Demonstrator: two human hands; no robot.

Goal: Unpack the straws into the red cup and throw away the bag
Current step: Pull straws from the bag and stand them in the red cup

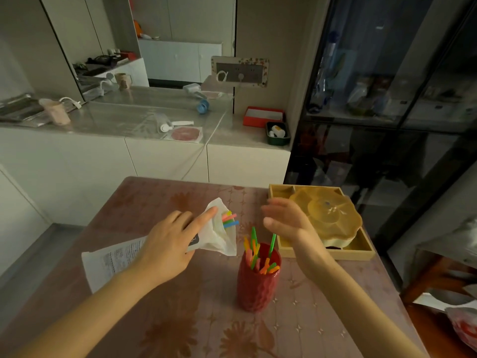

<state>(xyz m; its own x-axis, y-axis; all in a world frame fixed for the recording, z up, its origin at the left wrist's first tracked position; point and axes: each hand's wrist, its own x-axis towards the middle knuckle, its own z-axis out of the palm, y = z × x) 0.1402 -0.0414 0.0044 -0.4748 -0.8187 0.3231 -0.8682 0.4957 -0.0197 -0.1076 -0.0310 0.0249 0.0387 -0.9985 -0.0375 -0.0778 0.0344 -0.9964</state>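
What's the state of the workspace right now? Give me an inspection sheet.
Surface: table with a floral cover, nothing spilled.
Job's things: bag with its mouth toward the cup and a few straw ends poking out; red cup upright and holding many straws.
Clutter: yellow tray with an amber lidded dish at the far right of the table.
Grippers: left hand grips the bag; right hand is open and empty above the cup.
Cables: white cable on the far counter.
Surroundings: counter with cups and a red box; dark glass cabinet on the right; no bin seen.
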